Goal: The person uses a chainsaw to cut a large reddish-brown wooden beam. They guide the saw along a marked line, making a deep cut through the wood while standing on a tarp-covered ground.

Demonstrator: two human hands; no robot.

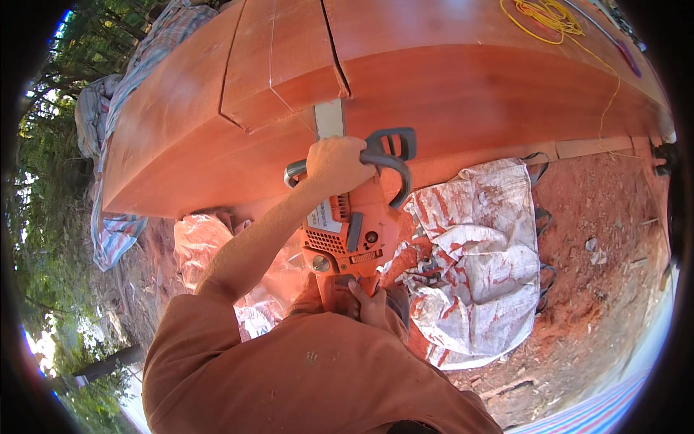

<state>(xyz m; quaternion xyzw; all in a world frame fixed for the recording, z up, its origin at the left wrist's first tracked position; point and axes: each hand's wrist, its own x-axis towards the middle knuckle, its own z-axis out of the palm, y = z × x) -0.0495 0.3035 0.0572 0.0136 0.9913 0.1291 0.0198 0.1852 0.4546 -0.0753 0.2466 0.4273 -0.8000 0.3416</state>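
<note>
A chainsaw (345, 230) with an orange body is held in front of me, pointing away toward a large reddish wooden block (463, 94). My left hand (336, 168) is closed around its dark front handle (396, 176). Close to my body, my right hand (370, 302) grips the rear handle, its fingers partly hidden. The pale guide bar (330, 119) reaches the block's near face at the lower end of a dark cut; its far end is out of sight. Another narrow cut (230, 65) runs across the block further left.
White woven sacks (484, 253) dusted with red sawdust lie to the right of the saw. A yellow cord (549, 18) rests coiled on the block at the far right, one strand hanging down. Striped sheeting (119, 231) drapes at the left end. Reddish sawdust (578, 289) covers the ground.
</note>
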